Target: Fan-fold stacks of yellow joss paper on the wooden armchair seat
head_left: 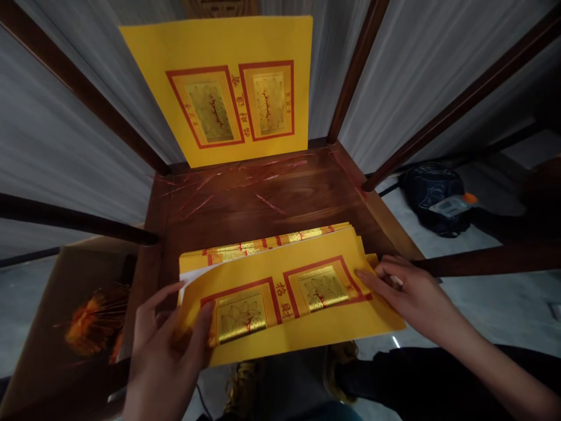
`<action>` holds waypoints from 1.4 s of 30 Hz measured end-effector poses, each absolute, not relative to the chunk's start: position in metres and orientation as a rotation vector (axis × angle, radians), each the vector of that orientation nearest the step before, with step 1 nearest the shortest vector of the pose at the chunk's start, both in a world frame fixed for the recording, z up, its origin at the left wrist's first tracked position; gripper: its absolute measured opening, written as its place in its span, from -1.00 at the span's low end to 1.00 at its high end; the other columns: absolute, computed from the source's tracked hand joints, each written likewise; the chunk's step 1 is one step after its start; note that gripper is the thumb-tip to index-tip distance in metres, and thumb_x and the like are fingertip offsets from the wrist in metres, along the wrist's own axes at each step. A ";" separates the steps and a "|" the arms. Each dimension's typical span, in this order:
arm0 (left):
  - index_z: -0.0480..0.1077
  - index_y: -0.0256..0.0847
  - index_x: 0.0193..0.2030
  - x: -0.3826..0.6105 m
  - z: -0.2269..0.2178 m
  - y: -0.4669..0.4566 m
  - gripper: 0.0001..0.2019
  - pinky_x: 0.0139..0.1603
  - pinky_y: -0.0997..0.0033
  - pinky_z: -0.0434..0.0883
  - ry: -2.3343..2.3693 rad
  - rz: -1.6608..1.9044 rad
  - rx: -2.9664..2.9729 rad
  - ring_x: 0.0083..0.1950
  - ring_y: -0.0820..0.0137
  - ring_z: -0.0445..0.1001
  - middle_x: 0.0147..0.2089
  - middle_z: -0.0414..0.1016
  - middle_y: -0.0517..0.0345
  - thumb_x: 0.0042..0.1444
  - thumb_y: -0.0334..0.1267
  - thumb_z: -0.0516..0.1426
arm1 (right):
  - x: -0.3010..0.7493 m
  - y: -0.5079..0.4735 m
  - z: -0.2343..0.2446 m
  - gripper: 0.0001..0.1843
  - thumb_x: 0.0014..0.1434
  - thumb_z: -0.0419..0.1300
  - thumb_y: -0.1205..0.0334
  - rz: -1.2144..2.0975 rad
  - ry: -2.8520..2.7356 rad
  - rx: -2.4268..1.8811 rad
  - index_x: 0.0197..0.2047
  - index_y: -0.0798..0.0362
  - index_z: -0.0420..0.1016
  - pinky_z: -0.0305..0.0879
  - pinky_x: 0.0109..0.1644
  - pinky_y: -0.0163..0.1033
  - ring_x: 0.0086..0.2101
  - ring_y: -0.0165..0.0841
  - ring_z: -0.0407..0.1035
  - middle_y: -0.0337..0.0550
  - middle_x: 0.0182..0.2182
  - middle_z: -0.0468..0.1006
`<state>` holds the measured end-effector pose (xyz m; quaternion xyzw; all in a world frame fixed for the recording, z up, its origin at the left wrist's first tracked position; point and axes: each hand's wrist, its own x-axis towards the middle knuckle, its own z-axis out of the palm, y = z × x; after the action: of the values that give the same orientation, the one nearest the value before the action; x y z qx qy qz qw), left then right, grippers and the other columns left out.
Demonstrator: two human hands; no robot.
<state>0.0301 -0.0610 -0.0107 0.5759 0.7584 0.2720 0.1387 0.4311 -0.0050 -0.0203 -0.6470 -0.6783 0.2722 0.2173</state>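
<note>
In the head view, a person's left hand (164, 356) clamped its grip on the near corner of a yellow joss paper sheet (280, 304), curled up from a gold-trimmed stack (267, 244) on a polished wooden bench (263, 199). The right hand (407, 292) lay with its grip apart, fingers (372, 276) flat on the sheet. A matching upright sheet (214, 88) stood beyond.

Stack of yellow joss paper (280, 298), top sheet printed with red-framed gold-foil lotus panels, lifting at the left, overhanging the front edge of a wooden seat (263, 199)
</note>
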 end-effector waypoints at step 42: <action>0.03 -0.40 0.52 0.079 -0.007 -0.042 -0.29 0.51 -0.39 0.09 2.272 0.820 2.338 0.59 -0.22 0.03 0.58 0.03 -0.47 0.36 -0.13 0.15 | 0.420 -0.005 -0.013 -0.39 0.43 0.05 -0.32 0.475 -2.021 -1.747 -0.50 -0.07 0.20 0.19 -0.27 -0.12 -0.40 -0.26 0.30 -0.21 -0.48 0.34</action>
<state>0.0790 -0.0419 -0.0072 0.6913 0.6717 0.2425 -0.1101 0.4198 -0.0054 -0.0132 -0.6292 -0.7278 0.1711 0.2123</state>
